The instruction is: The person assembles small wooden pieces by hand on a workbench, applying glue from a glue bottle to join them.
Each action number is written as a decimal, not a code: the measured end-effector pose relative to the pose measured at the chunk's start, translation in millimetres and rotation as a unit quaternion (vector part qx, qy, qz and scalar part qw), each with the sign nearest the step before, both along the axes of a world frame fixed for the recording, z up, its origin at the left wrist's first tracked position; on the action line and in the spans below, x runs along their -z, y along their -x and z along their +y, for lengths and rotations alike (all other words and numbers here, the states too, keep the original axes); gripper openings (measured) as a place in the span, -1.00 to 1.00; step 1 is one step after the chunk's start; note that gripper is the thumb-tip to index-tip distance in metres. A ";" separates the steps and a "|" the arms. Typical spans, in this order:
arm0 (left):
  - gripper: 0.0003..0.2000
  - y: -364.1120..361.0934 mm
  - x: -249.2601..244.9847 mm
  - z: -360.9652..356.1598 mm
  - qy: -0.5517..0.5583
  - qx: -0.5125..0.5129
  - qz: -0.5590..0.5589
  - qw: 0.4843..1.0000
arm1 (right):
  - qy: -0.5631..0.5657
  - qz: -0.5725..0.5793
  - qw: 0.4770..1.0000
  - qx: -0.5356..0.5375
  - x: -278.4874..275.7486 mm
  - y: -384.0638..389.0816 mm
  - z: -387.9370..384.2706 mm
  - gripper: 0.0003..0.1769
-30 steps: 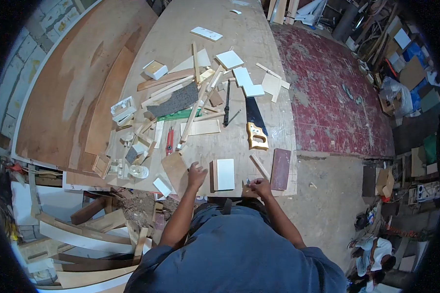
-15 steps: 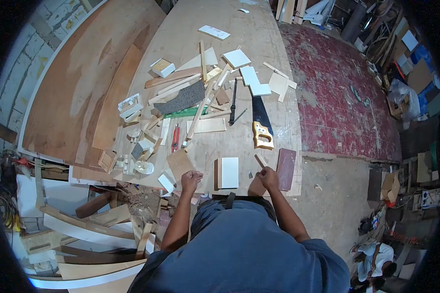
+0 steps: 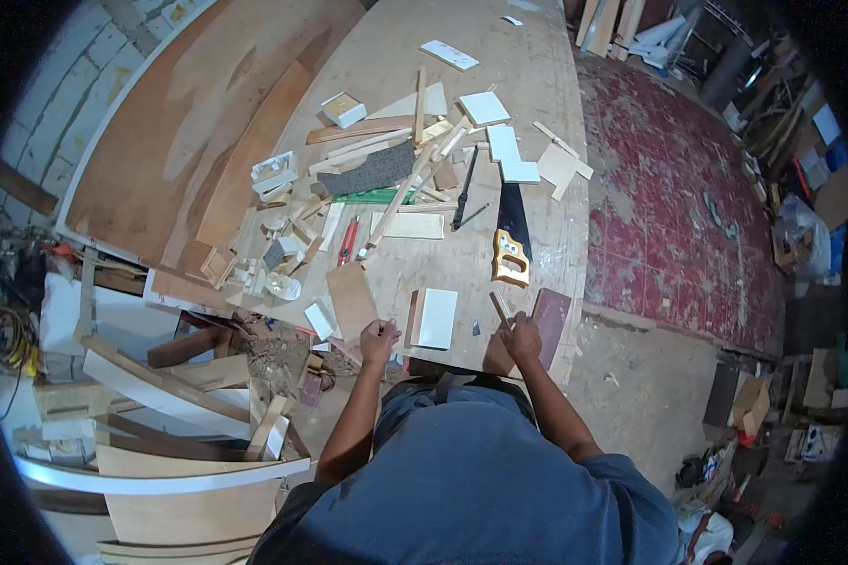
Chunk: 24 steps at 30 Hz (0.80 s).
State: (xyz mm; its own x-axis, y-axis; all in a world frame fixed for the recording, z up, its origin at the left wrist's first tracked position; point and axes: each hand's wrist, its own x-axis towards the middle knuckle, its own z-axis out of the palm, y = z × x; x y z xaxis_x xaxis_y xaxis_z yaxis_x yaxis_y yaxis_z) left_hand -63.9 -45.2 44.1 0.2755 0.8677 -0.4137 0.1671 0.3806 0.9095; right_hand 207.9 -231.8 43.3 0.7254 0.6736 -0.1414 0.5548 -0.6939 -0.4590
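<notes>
My right hand (image 3: 522, 341) is closed around a short wooden stick (image 3: 500, 305) that points up and away from me over the table's near edge. Beside it on the right lies a flat maroon board (image 3: 552, 325). My left hand (image 3: 380, 341) has its fingers curled together by the near edge; whatever they may hold is too small to make out. Just beyond it lies a thin brown sheet (image 3: 351, 299). Between my hands rests a block with a white top (image 3: 438, 318) and a brown side. A small dark chip (image 3: 475, 328) lies right of the block.
A handsaw (image 3: 512, 250) with a wooden handle lies beyond my right hand. Red-handled pliers (image 3: 349, 242), a grey rough piece (image 3: 367, 170) and several wood offcuts are heaped at centre left. Large panels (image 3: 170, 160) lean left. Curved white-edged boards (image 3: 160, 400) lie below.
The view has turned slightly, shifting the table items. My left hand's fingers look more tightly curled. My right hand keeps its hold on the stick.
</notes>
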 end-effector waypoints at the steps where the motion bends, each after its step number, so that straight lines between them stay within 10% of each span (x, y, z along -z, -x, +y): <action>1: -0.76 -0.1 -3.6 -7.1 0.013 -0.006 -0.005 1.000 | -0.005 0.002 1.000 -0.008 13.4 -3.8 -1.6 -0.66; 13: -0.86 41.7 -14.4 -112.5 -0.058 -0.018 0.003 0.998 | -0.034 0.136 0.986 -0.092 41.1 -36.0 19.1 -0.76; 15: -0.85 41.7 -41.3 -131.7 -0.024 -0.054 -0.014 0.998 | -0.138 0.454 0.876 -0.091 42.1 -33.6 26.3 -0.81; 24: -0.73 52.8 -54.0 -130.7 0.045 -0.160 -0.089 0.982 | -0.142 0.651 0.744 -0.058 -46.3 33.5 41.4 -0.82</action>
